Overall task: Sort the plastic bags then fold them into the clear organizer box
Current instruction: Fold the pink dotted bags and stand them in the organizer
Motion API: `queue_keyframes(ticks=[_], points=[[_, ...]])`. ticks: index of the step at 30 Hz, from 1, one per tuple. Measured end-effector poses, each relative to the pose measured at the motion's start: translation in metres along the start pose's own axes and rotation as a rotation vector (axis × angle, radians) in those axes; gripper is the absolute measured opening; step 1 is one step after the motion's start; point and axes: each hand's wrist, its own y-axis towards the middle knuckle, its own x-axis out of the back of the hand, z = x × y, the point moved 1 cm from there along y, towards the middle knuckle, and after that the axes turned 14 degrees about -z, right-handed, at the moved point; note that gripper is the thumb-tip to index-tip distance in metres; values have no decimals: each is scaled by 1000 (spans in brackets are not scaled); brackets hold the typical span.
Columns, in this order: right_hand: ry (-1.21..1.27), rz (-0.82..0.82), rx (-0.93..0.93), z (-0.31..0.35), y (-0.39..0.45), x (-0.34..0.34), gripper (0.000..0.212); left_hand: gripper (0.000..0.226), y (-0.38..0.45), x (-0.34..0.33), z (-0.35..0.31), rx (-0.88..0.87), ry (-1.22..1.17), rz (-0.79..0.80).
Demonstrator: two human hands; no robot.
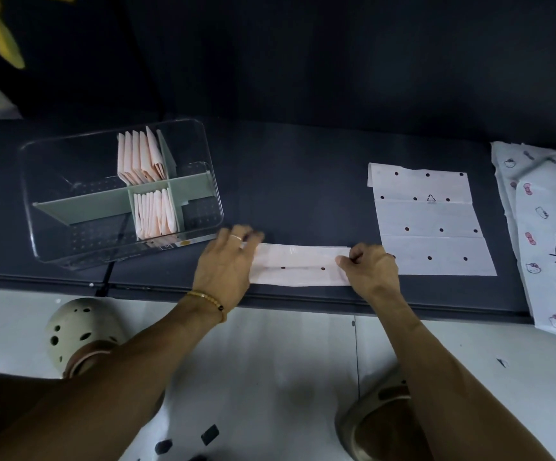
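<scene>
Nearest to us in the head view are our own forearms, reaching over the pale floor and our perforated clogs point(77, 331) to the front edge of the dark table point(303, 168). Between our hands lies the bag in hand, a pale pink dotted plastic bag point(298, 265) already folded into a long narrow strip along that edge.

Our left hand point(225, 267) lies flat on the strip's left end, fingers spread and nearly straight, pressing it down. Our right hand point(368, 266) has its fingers curled, pinching the right end between thumb and fingertips.

We judge this film to be very light, limp and slick: it will hold no crease on its own, will spring open if released, and may slide on the smooth tabletop. Holding it by the ends, with one palm pinning and the other pinching a corner, looks the right way to fold it end over end.

To the left stands the clear organizer box point(53, 154) with green dividers point(83, 206); two of its compartments hold folded pink bags point(142, 158) standing on edge. To the right another dotted bag point(433, 221) lies flat, and beyond it cartoon-cat printed bags point(549, 227) hang over the table's end.
</scene>
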Motion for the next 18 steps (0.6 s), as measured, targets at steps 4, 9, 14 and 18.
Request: queue_keyframes(ticks=[4,9,14,18], points=[[-19,21,-22,3,2,5,25,59,-9,-16,8,-227,-135,176],[-228,-291,387,32,-31,3,26,55,-14,-22,18,-247,-179,209],[-64,10,718,72,-79,-50,53,56,-15,-22,15,-200,-222,190],[-128,-13,705,49,-75,-61,54,55,-16,-24,18,-229,-196,199]])
